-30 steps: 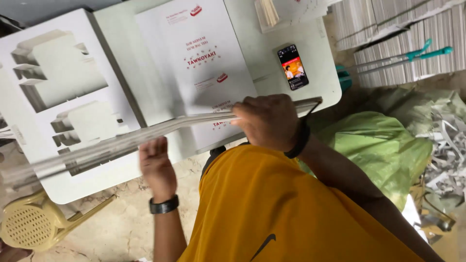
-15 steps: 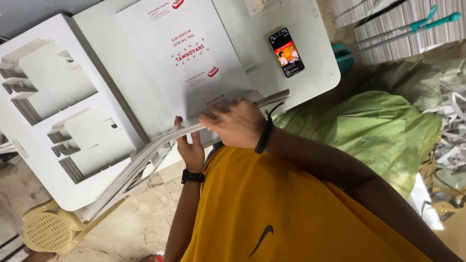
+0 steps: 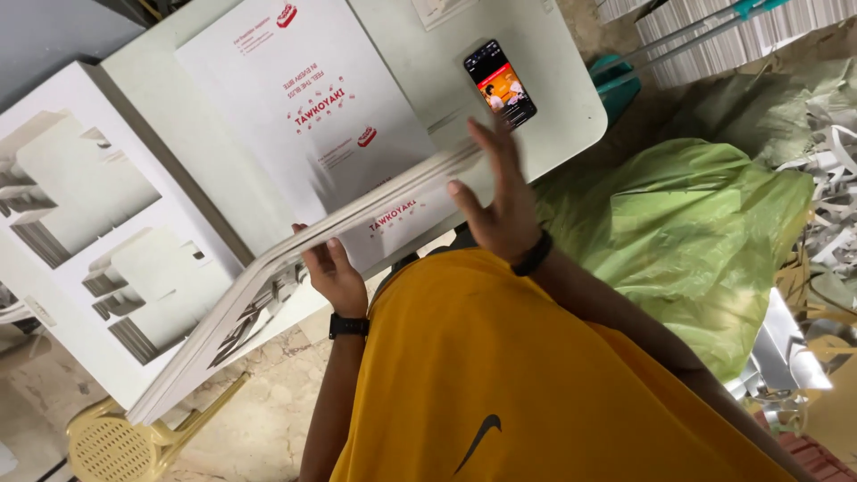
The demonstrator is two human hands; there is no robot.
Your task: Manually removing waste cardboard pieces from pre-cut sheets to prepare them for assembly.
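Note:
A thick stack of flat white die-cut card sheets point(image 3: 259, 299) stands on edge and slants from the lower left up to the table's near edge. My left hand point(image 3: 332, 272), with a black watch on its wrist, grips the stack near its middle from below. My right hand point(image 3: 500, 210), a black band on its wrist, has its fingers spread, with the palm against the stack's upper right end. Under the stack lies a pile of white sheets with red print point(image 3: 303, 116) on the white table point(image 3: 562, 116).
A phone point(image 3: 500, 83) with a lit screen lies on the table beyond my right hand. Another pile of die-cut sheets point(image 3: 98, 223) sits at the left. A yellow plastic chair point(image 3: 116, 442) stands below it. A green plastic bag point(image 3: 678, 223) and paper scraps point(image 3: 830, 223) fill the right.
The stack has tipped from nearly level to a steep slant, its left end dropping. My right hand has released its grip and spread its fingers. My left hand has shifted right along the stack.

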